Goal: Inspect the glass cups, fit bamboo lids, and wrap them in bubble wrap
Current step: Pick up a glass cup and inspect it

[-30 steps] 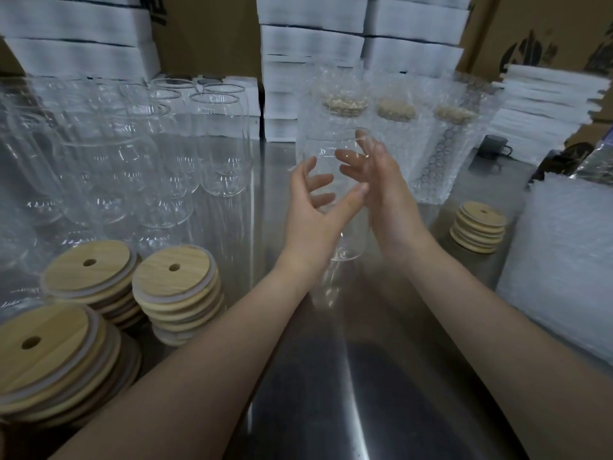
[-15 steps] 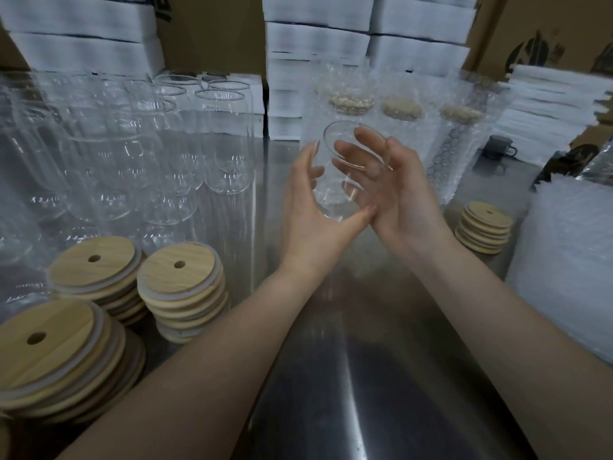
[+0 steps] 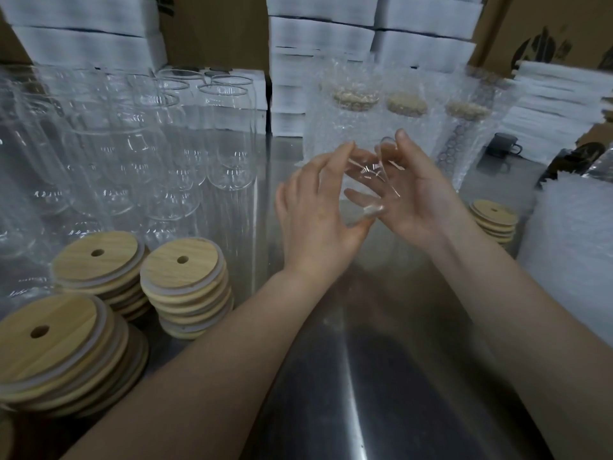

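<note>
A clear glass cup [image 3: 366, 175] is held tilted in the air between both hands above the steel table [image 3: 365, 376]. My left hand [image 3: 315, 214] curls round its left side, thumb under it. My right hand [image 3: 414, 190] cups its right side with fingers behind the glass. Many bare glass cups [image 3: 229, 134] stand at the left. Stacks of bamboo lids [image 3: 185, 277] with a centre hole lie at the lower left. Three lidded cups wrapped in bubble wrap [image 3: 351, 127] stand behind my hands.
A small lid stack [image 3: 494, 220] sits at the right beside a pile of white bubble wrap [image 3: 570, 260]. White boxes [image 3: 318, 38] and cardboard line the back. A dark mug [image 3: 504, 144] stands at the far right.
The cup was lifted off the table and has been turned and tilted between my hands; both hands have shifted their hold on it.
</note>
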{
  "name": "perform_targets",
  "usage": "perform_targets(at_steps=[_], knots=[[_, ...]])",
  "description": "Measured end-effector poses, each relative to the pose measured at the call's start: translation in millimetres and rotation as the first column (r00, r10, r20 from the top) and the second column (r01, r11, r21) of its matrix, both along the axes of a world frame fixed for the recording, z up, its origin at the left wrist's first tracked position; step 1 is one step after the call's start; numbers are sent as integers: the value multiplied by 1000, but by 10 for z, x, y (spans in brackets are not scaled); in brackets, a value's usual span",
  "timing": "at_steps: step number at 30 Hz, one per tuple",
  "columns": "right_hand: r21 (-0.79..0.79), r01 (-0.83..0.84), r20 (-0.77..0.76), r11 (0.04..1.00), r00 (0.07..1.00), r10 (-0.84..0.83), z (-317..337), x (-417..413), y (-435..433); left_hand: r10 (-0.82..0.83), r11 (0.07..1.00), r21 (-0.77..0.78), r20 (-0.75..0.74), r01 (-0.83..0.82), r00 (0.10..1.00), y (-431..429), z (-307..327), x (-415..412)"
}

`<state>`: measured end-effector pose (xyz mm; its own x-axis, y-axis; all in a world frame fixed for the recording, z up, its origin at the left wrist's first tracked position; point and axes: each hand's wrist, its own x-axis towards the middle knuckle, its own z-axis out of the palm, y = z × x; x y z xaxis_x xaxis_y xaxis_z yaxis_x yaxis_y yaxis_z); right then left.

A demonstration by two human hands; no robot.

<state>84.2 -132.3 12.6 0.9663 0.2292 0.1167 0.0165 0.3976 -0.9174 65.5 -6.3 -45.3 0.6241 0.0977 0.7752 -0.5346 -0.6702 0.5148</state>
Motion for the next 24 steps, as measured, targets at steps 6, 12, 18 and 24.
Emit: perform_targets(at_steps=[6,12,18,24], knots=[[-40,7,-8,999,1000,-7,-28,40,-33,73,986,155,-77,-61,994,21,-9,-2],[-121,51,41,991,998,-47,-45,-5,21,103,988,127,-100,-90,990,20,4,-23],[-65,4,101,998,995,2,-52,-41,52,58,997,-40,-107,-63,993,21,31,-34],[-64,-101,186,993,976,111,-66,-54,61,25,984,-171,-110,-43,994,30,68,-38]])
